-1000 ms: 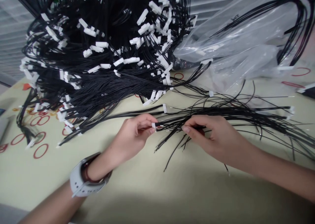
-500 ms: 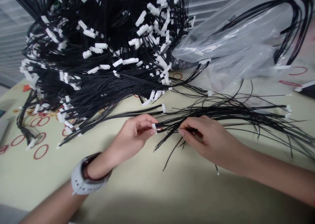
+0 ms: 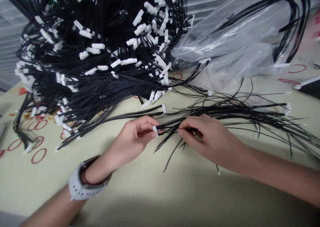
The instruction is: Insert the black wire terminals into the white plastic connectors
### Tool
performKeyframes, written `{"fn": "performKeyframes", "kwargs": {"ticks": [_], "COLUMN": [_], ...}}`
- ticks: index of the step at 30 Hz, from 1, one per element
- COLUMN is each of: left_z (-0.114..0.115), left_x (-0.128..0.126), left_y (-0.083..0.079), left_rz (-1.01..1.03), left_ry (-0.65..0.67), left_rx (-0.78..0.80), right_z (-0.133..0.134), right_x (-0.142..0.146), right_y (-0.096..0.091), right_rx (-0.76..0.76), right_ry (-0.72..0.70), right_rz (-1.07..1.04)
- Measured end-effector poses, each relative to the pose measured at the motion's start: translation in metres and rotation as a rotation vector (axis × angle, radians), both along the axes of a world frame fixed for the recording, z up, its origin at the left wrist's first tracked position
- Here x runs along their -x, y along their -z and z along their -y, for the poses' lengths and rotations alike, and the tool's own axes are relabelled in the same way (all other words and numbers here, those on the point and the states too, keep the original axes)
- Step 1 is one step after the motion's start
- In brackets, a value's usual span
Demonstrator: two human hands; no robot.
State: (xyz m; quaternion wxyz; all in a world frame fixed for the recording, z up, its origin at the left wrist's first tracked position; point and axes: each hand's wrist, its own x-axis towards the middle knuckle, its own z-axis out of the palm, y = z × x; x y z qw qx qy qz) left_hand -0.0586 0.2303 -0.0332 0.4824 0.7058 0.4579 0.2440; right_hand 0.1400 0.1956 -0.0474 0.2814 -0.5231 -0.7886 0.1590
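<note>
My left hand (image 3: 135, 138) pinches a small white connector (image 3: 155, 129) between thumb and fingertips. My right hand (image 3: 207, 138) pinches a thin black wire (image 3: 172, 128) whose end points at that connector, the two hands a few centimetres apart. Both hands rest low over a pale green table (image 3: 155, 190). A loose fan of black wires (image 3: 250, 115) spreads to the right from under my right hand. A grey watch (image 3: 82, 187) sits on my left wrist.
A big tangled heap of black wires with white connectors (image 3: 100, 54) fills the back left. A clear plastic bag (image 3: 237, 50) holding more black wires lies at the back right. Red rubber bands (image 3: 37, 155) lie scattered on the left of the table.
My right hand has slid a little to the left, bringing the wire end closer to the connector. My left hand has stayed almost still.
</note>
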Motion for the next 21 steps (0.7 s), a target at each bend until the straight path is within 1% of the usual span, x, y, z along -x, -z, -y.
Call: {"fn": "performKeyframes", "kwargs": {"ticks": [5, 7, 9, 12, 18, 21], "left_z": [-0.0012, -0.0013, -0.0008, 0.0008, 0.0026, 0.0024], "left_x": [0.0001, 0.0003, 0.0009, 0.0014, -0.0018, -0.0031], "left_y": [0.0004, 0.0009, 0.0011, 0.0002, -0.004, -0.0037], "left_rz": [0.032, 0.04, 0.041, 0.061, 0.108, 0.114], "left_ry": [0.006, 0.017, 0.033, 0.052, 0.045, 0.034], "left_rx": [0.059, 0.084, 0.093, 0.101, 0.152, 0.17], "right_z": [-0.0016, -0.0017, -0.0016, -0.0009, 0.0013, 0.0024], "right_x": [-0.0041, -0.0045, -0.0035, -0.0004, 0.0032, 0.0036], "right_y": [0.0, -0.0003, -0.0005, -0.0006, 0.0012, 0.0033], "right_rx": [-0.079, -0.12, -0.146, -0.133, -0.115, -0.109], "right_ry": [-0.106, -0.122, -0.121, -0.125, -0.082, -0.066], "right_rz": [0.021, 0.031, 0.029, 0.034, 0.013, -0.001]}}
